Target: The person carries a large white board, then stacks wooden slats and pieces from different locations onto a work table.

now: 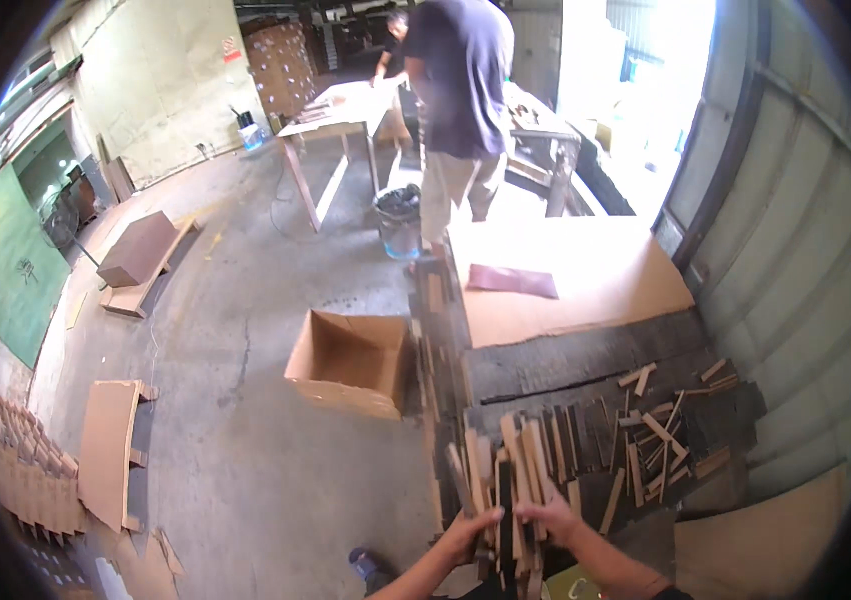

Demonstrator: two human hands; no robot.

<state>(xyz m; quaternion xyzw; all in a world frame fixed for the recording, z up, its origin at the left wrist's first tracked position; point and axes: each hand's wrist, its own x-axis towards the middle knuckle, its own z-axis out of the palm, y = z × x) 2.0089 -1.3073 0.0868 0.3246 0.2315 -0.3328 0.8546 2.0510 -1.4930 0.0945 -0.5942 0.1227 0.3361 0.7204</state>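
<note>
1. Two hands hold one bunch of thin wooden sticks (510,480) at the bottom of the view. The sticks stand up on end and fan out a little at the top.
2. The left hand (470,533) is wrapped around the left side of the bunch, with its fingers curled on the sticks.
3. The right hand (552,520) grips the right side of the bunch, fingers closed over the wood.
4. The bunch is held just over the near end of a dark tabletop (575,365), close to the person's body.
5. More loose sticks (665,430) lie in a messy pile on the tabletop, to the right of the bunch and a bit farther away.
6. A big flat sheet of cardboard (585,290) covers the far part of the tabletop. A small reddish-brown piece (511,281) lies on top of it.
7. An open cardboard box (350,360) sits on the concrete floor (245,440), just left of the tabletop.
8. Another person (460,110) in a dark shirt stands past the far end of the tabletop, next to a bucket (398,220).
9. Flat cardboard pieces (105,450) lie on the floor well off to the left.
</note>
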